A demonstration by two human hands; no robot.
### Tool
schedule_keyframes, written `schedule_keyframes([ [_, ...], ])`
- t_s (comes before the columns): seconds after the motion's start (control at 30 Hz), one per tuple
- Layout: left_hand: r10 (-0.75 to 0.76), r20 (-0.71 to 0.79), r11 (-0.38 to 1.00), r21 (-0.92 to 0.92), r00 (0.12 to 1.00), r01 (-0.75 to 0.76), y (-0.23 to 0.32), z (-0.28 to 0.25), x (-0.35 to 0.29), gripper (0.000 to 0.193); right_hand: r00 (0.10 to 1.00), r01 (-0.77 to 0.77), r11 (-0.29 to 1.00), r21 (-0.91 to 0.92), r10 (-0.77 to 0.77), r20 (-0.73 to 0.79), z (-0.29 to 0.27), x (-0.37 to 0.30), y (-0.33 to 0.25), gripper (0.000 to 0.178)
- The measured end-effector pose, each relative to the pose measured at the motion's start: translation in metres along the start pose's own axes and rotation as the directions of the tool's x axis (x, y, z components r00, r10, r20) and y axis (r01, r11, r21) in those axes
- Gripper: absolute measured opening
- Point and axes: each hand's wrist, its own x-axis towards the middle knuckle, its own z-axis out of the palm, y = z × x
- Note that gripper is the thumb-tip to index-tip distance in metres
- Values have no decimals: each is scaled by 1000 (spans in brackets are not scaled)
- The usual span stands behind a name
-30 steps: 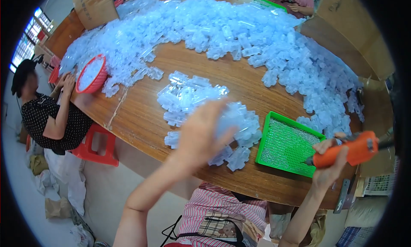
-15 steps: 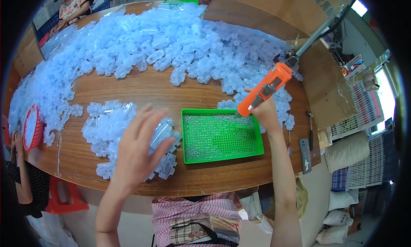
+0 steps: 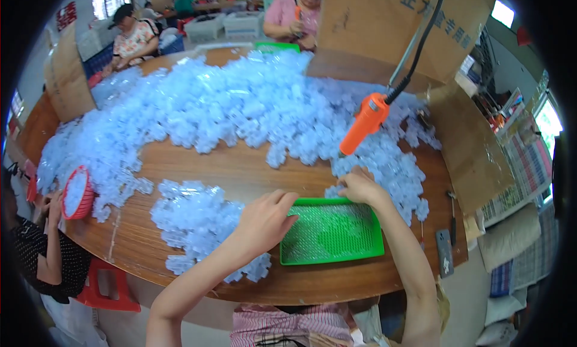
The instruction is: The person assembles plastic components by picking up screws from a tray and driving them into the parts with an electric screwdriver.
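My left hand (image 3: 269, 219) reaches across to the left end of a green perforated tray (image 3: 332, 263), thumb apart from the fingers. No object shows in it. At the tray's far right edge, beside clear plastic pieces, is my right hand (image 3: 360, 186). Its fingers are bent inward, and anything between them is hidden. Many small metal parts lie in the tray, with a barer patch in the middle. Just beyond my right hand hangs an orange electric screwdriver (image 3: 364, 123), tip down and apart from my fingers. A smaller pile of clear plastic pieces (image 3: 195, 218) lies left of the tray.
A large heap of clear plastic pieces (image 3: 222, 100) curves across the far table. Cardboard sheets (image 3: 384, 28) stand behind and at the right. A red basket (image 3: 86, 200) is at the left, near another person's hands. A phone (image 3: 444, 254) lies at the right edge.
My right hand has let go of the screwdriver, which now hangs free. My left hand has moved right from the small pile to the tray. The view has tilted upward.
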Motion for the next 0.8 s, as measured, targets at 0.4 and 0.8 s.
schedule_keyframes([
  [0.4,-18,270,896,-424,963,135,-81,98,100,47,810,489,769,412,-224,-543,37,-15,-24,26],
  [0.8,-160,143,509,-836,977,205,-2,10,-12,29,326,608,555,567,477,-816,13,-109,-43,44],
])
